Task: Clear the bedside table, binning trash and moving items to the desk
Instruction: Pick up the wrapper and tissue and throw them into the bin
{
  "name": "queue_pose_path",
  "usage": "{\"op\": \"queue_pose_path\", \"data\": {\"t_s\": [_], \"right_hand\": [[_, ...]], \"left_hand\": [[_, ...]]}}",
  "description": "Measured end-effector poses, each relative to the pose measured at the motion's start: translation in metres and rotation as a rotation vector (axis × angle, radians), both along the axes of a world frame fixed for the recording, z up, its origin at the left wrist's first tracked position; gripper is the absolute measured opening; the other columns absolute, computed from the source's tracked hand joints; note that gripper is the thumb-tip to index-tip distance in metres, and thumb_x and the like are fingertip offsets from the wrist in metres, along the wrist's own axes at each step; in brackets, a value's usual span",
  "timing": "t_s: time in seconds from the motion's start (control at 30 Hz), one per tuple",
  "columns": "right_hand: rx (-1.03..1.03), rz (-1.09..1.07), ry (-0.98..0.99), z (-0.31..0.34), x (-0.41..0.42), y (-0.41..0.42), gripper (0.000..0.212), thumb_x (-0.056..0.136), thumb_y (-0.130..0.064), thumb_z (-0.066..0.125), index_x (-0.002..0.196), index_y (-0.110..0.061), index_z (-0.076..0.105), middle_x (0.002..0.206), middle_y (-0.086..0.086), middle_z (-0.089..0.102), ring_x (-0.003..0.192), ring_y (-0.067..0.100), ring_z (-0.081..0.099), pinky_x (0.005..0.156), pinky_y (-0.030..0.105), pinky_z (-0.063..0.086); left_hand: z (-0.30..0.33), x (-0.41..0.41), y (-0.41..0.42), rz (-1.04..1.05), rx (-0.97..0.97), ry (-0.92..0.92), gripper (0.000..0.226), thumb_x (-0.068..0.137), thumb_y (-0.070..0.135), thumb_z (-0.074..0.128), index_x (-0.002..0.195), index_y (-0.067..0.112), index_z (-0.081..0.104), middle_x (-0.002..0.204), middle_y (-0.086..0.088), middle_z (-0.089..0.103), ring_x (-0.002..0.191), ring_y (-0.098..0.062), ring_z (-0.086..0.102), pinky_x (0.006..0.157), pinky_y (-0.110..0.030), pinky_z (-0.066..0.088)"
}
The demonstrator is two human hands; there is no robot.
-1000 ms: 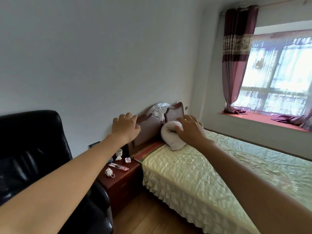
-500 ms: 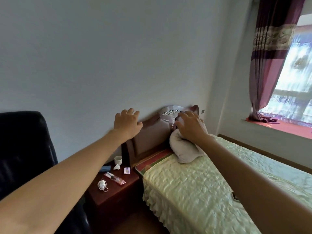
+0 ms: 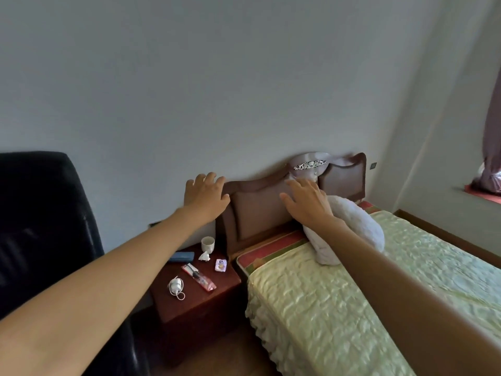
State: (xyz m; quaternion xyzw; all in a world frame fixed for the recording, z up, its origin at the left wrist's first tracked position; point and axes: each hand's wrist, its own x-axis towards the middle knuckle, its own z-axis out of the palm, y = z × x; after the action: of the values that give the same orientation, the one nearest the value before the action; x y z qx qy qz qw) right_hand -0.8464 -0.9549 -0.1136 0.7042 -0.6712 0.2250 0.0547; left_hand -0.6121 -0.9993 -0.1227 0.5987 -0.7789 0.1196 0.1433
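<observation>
A wide bed covered in a pale green quilted satin spread (image 3: 352, 289) is filling the right side, its ruffled edge hanging down to a strip of bare wooden floor (image 3: 235, 356). A black leather chair (image 3: 40, 226) is crowding the left edge. Between them, a small dark red wooden bedside table (image 3: 214, 299) is sitting against the wall, just beside the bed's brown padded headboard (image 3: 257, 210). Both bare arms are reaching forward: the left hand (image 3: 206, 196) and right hand (image 3: 307, 200) are hovering with fingers spread and released, grasping nothing. On the tabletop are lying a white ceramic cup (image 3: 208, 243), a blue flat case (image 3: 181, 257), a red plastic wrapper (image 3: 199, 277), a white coiled charger (image 3: 176, 286), a crumpled white tissue (image 3: 204, 256) and a small purple packet (image 3: 220, 265).
</observation>
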Motion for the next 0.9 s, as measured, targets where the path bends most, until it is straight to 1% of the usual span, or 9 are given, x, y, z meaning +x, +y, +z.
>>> {"op": "queue_pose_path", "data": {"t_s": [0.13,0.23,0.33,0.5,0.83,0.9], "right_hand": [[0.004,0.06,0.027,-0.01,0.016,-0.078,0.047,0.096,-0.037,0.046,0.138,-0.014,0.046,0.144,0.01,0.042,0.137,0.028,0.031,0.108,0.045,0.03],[-0.009,0.097,0.015,-0.024,0.027,-0.132,0.045,0.095,-0.036,0.047,0.133,-0.012,0.051,0.139,0.011,0.047,0.134,0.028,0.034,0.107,0.045,0.032],[-0.008,0.141,-0.008,-0.043,0.036,-0.178,0.045,0.095,-0.035,0.046,0.134,-0.014,0.049,0.138,0.009,0.049,0.134,0.027,0.036,0.105,0.045,0.034],[0.065,0.172,-0.026,-0.072,0.043,-0.244,0.048,0.096,-0.035,0.044,0.14,-0.016,0.044,0.146,0.009,0.042,0.139,0.026,0.03,0.108,0.045,0.031],[0.202,0.334,0.019,-0.14,0.043,-0.374,0.048,0.098,-0.036,0.041,0.142,-0.017,0.041,0.15,0.008,0.038,0.143,0.027,0.024,0.112,0.047,0.028],[0.216,0.376,0.028,-0.156,0.041,-0.4,0.047,0.098,-0.036,0.041,0.141,-0.017,0.042,0.149,0.008,0.039,0.142,0.026,0.025,0.112,0.047,0.028]], "left_hand": [[-0.013,0.013,-0.062,0.046,0.003,-0.003,0.048,0.094,0.038,0.039,0.135,0.014,0.042,0.144,-0.009,0.039,0.129,-0.029,0.037,0.098,-0.044,0.034],[-0.026,0.021,-0.105,0.08,0.036,-0.02,0.048,0.095,0.037,0.037,0.136,0.014,0.04,0.145,-0.009,0.037,0.131,-0.029,0.035,0.099,-0.043,0.033],[-0.042,0.03,-0.144,0.108,0.059,-0.017,0.048,0.095,0.037,0.037,0.138,0.015,0.038,0.147,-0.008,0.035,0.132,-0.029,0.033,0.101,-0.043,0.032],[-0.07,0.043,-0.194,0.152,0.118,0.004,0.051,0.095,0.036,0.038,0.141,0.016,0.035,0.149,-0.009,0.033,0.134,-0.029,0.031,0.104,-0.044,0.03],[-0.138,0.047,-0.282,0.329,0.201,0.059,0.05,0.094,0.033,0.042,0.14,0.014,0.038,0.148,-0.009,0.035,0.134,-0.029,0.031,0.104,-0.044,0.029],[-0.152,0.045,-0.296,0.373,0.22,0.085,0.05,0.094,0.033,0.044,0.14,0.013,0.039,0.147,-0.01,0.036,0.133,-0.03,0.032,0.104,-0.045,0.03]]}}
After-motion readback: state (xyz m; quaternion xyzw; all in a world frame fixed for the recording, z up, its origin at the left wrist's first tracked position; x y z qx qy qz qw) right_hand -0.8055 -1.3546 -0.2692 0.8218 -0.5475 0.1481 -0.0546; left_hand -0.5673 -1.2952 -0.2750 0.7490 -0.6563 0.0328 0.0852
